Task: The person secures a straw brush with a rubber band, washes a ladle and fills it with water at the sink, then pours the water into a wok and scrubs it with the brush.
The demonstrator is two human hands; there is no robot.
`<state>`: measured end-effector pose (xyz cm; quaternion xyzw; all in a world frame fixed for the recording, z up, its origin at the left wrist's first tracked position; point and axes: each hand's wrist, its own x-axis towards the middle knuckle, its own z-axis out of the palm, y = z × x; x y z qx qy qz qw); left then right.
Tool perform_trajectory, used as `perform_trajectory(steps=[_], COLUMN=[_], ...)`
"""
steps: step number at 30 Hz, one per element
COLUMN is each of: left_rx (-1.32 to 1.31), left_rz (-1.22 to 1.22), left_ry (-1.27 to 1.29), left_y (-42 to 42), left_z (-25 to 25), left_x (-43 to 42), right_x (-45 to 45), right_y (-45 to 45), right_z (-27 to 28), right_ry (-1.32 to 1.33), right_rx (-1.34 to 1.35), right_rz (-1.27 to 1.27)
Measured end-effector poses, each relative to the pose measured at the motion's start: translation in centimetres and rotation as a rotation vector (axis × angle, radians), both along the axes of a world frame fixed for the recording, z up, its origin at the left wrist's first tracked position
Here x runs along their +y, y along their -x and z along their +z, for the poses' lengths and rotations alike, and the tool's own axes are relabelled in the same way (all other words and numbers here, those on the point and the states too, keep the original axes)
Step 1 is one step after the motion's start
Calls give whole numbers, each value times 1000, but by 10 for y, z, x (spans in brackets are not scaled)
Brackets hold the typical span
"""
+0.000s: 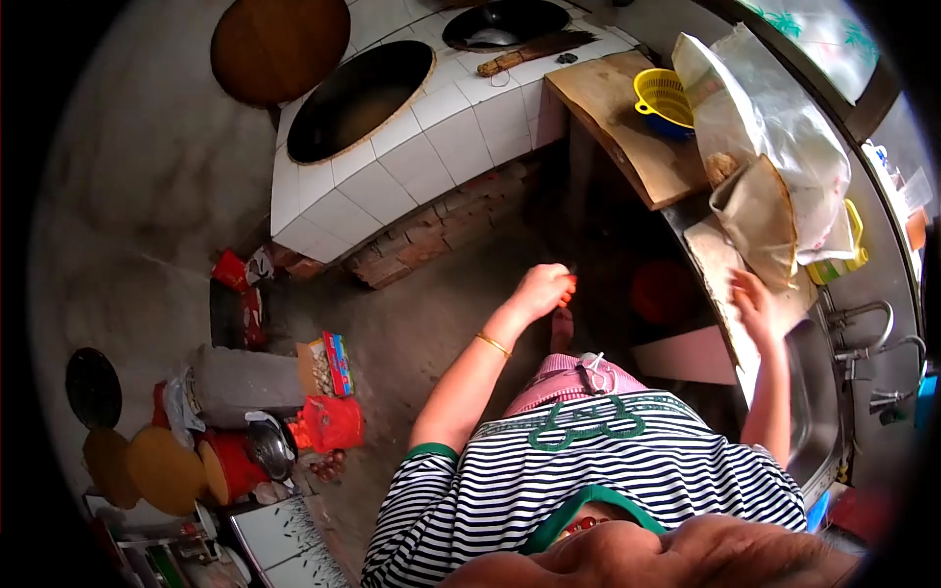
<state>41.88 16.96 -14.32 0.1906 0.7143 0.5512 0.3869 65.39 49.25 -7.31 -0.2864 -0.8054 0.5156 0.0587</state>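
My left hand [545, 291], with a gold bangle on the wrist, is held over the dark floor in front of my body. Its fingers are curled round a small red and dark item that is too small to name. On the other side, my right hand [756, 306] has its fingers apart over the edge of the counter [720, 257], beside a beige cloth bag [760, 220]. Nothing shows in that hand. A large clear plastic bag [809, 147] stands behind the cloth bag.
A white-tiled stove [421, 162] holds two dark woks. A yellow basket [663, 95] sits on a wooden board [622, 127]. The metal sink [814, 392] and taps are at the right. Bags, round lids and a red bag [331, 422] crowd the lower left floor.
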Motion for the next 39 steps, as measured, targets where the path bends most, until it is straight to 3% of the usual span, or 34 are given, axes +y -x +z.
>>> perform_trajectory(steps=[1, 2, 4, 6, 8, 9, 16, 19, 22, 26, 27, 32, 37, 39], left_rx=[29, 56, 111, 146, 179, 184, 192, 179, 105, 86, 78, 23, 486, 582], left_rz=[-57, -116, -195, -213, -211, -212, -145, -168, -192, -314, -357, -405, -186, -221], left_ry=[-13, -24, -54, -41, -4, 31, 149, 143, 87, 30, 1, -95, -96, -2], left_y=[7, 16, 38, 69, 108, 128, 235, 271, 306, 361, 378, 469, 611, 655], left_z=[9, 20, 36, 50, 54, 59, 53, 46, 43, 42, 36, 39, 51, 61], left_x=[8, 16, 27, 35, 36, 36, 32, 35, 48, 73, 79, 86, 101, 118], right_x=[-34, -48, -85, -103, -102, -102, -88, -85, -81, -75, -74, -72, -73, -79], right_y=[43, 80, 149, 213, 268, 291, 402, 433, 463, 500, 509, 552, 582, 588], right_z=[17, 10, -3, -13, -36, -44, -43, -46, -44, -49, -50, -32, -28, -28], right_ry=[133, -42, 159, 45, 327, 514, 676, 1129, 1466, 1658, 1611, 1291, 1109, 1090], right_rx=[6, 134, 285, 383, 239, 154, 144, 265, 425, 564, 589, 527, 501, 529], right_rz=[96, 329, 426, 589, 683, 655, 607, 386, 358, 266, 325, 68, -165, -243])
